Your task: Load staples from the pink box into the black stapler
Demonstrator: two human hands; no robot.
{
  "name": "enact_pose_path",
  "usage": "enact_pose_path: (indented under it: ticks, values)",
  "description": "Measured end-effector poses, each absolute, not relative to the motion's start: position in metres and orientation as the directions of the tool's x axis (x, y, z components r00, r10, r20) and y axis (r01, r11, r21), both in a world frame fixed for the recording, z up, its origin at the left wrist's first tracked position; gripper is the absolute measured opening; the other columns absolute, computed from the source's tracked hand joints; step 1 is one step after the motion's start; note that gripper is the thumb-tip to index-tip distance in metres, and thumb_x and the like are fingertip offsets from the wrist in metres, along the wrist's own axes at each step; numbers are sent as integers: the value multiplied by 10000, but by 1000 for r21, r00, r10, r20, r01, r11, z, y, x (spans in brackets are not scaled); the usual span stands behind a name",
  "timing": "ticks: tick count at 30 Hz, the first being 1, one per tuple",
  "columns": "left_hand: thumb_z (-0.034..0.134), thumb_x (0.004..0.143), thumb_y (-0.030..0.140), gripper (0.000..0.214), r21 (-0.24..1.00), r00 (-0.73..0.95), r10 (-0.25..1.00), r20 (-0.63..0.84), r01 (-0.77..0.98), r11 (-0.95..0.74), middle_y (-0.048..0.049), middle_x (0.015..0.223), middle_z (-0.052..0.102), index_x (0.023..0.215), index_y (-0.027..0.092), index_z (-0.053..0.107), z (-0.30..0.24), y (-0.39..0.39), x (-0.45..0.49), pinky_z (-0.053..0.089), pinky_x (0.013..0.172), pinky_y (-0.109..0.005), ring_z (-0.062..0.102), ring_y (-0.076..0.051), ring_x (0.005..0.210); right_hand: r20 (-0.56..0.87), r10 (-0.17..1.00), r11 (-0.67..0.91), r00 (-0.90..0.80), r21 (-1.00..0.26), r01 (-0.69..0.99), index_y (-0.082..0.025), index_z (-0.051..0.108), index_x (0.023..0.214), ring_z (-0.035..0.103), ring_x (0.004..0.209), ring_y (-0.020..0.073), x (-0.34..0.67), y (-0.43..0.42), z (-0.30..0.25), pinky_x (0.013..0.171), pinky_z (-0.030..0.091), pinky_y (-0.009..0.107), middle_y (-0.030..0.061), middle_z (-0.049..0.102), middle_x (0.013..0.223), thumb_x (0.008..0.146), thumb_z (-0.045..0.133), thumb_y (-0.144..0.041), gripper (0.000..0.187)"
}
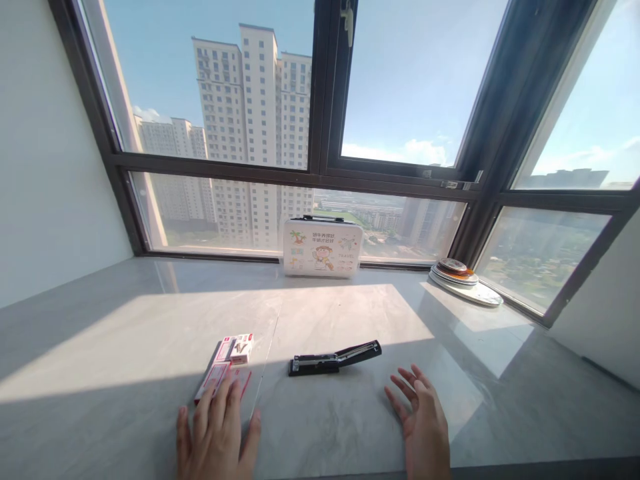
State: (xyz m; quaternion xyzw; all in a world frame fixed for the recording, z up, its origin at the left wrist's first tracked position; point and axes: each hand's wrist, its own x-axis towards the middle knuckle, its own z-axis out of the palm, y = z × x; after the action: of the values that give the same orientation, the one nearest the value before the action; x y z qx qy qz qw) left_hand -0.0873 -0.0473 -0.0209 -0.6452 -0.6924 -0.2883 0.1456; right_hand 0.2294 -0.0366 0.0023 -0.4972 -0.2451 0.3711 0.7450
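Note:
A black stapler (320, 363) lies on the marble-like counter, its top arm swung wide open toward the right. To its left sits a long white and red box (213, 383), with a small white staple box (243, 348) at its far right end. My left hand (217, 427) is spread over the near end of the long box, fingertips at or just above it; whether they touch I cannot tell. My right hand (423, 417) hovers to the right of the stapler, fingers apart and loosely curved, holding nothing.
A white cartoon-printed case (323, 250) with a black handle stands against the window at the back. Several stacked plates or lids (463, 283) lie in the back right corner. Dark window frames (320, 179) border the counter (350, 427), and sunlight falls across it in patches.

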Motion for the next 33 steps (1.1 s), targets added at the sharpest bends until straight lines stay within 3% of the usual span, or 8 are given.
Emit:
enact_pose_path:
  ticks: [2,5,8,13,19,24,28,33]
  values:
    - [517,901,398,409,231,-62,835,546,970,-79,-89,1471,535,1270,274,642,-18,-53,-86,230,1191,-595,436,-331,1371,38,901,104,432,-986,-130,-200,523,1362,684,914,219,224,-38,2,737,592,318,69,683,1096,867,599,-607,645]
    - [557,914,352,279,345,156,890,429,882,-320,-39,1268,673,1160,343,689,-3,-53,-68,482,1009,-432,597,-275,1175,-3,1000,-6,12,-975,222,-174,672,1099,572,531,130,206,-33,11,485,439,233,13,669,741,908,561,-581,463]
    - [611,890,295,232,478,339,877,340,741,-472,-25,1119,717,1106,315,693,18,-45,-39,518,901,-327,644,-235,1049,-67,978,17,-195,-915,403,-168,651,797,472,437,98,186,-22,24,432,301,212,-10,583,547,960,490,-512,413]
    - [651,843,247,310,603,351,894,277,661,-446,-33,1141,693,1150,282,671,37,-27,-17,471,959,-337,606,-239,1096,-78,978,20,-192,-887,462,-162,590,706,442,493,90,187,-3,31,456,250,206,-25,546,545,888,610,-366,273]
    - [669,840,263,375,672,313,916,250,625,-397,-32,1183,671,1214,291,659,28,-17,-35,443,1010,-337,590,-228,1133,-151,981,-48,-120,-794,607,-165,624,772,457,477,111,225,-1,35,476,264,228,-27,546,524,920,574,-413,293]
    - [674,840,280,468,694,307,923,233,612,-379,-35,1211,662,1303,311,617,25,-17,-36,443,1011,-333,589,-228,1140,78,980,195,-182,-552,811,-215,744,888,544,587,130,211,-4,68,546,278,247,-18,621,618,848,671,-360,167]
    - [669,848,317,442,690,318,917,239,609,-391,-44,1220,664,1288,302,626,29,-18,-35,442,999,-334,588,-238,1144,76,903,419,-422,-368,830,-302,812,842,573,625,143,179,5,89,563,271,260,-6,691,666,754,702,-285,142]
    - [670,826,301,412,690,301,924,235,618,-376,-38,1183,680,1238,303,651,33,-20,-35,447,960,-336,601,-247,1111,69,841,537,-537,-243,808,-278,815,748,557,558,161,162,17,94,545,260,266,28,683,594,682,675,-226,164]
